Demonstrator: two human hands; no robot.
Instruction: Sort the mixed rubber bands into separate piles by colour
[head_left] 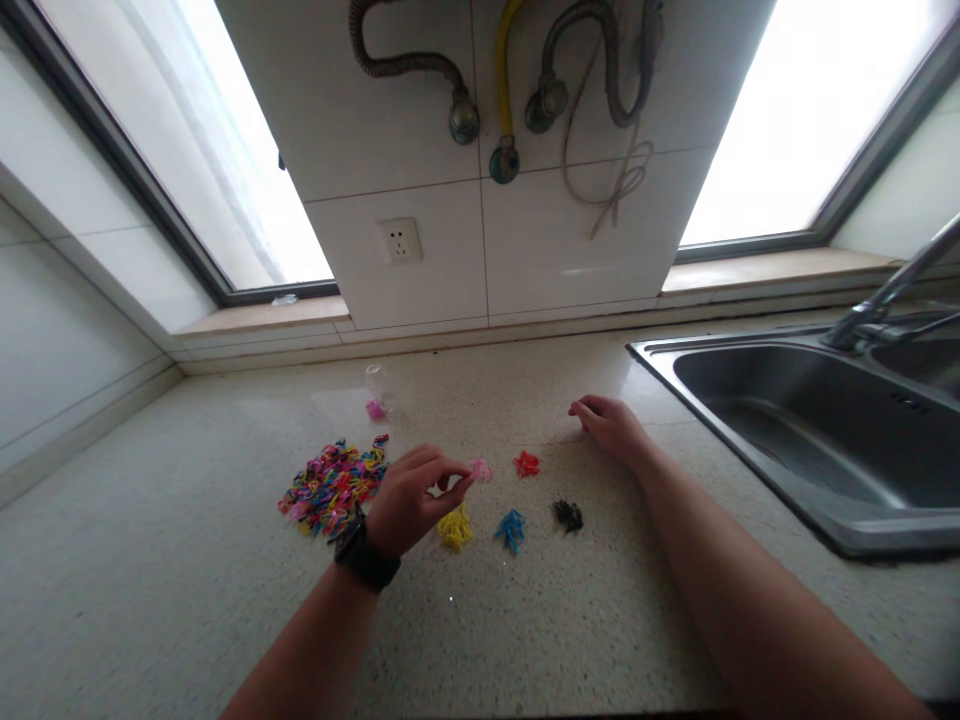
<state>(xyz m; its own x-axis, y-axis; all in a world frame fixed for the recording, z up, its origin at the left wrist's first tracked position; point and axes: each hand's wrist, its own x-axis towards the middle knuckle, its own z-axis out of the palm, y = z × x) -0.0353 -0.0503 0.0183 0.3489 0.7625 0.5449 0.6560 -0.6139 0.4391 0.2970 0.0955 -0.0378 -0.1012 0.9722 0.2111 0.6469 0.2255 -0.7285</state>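
Note:
My left hand [426, 492], with a black watch on its wrist, pinches thumb and forefinger together at a small pile of pink rubber bands [481, 469]. Pink strands touch the fingertips; the held band is hard to tell from the pile. Below lie yellow bands [455, 528], blue bands [511, 530] and black bands [568, 516]. Red bands [527, 463] sit right of the pink ones. A large mixed heap of coloured bands [330, 485] spreads left of my left hand. My right hand [606, 420] rests on the counter, fingers curled in, with nothing visible in them.
Behind the mixed heap lies a clear container [376, 378] with something pink [376, 409] at its near end. A steel sink [795, 440] with a tap [885, 290] is set into the speckled counter [465, 640] at right. Hoses [506, 90] and a socket [400, 240] are on the tiled wall.

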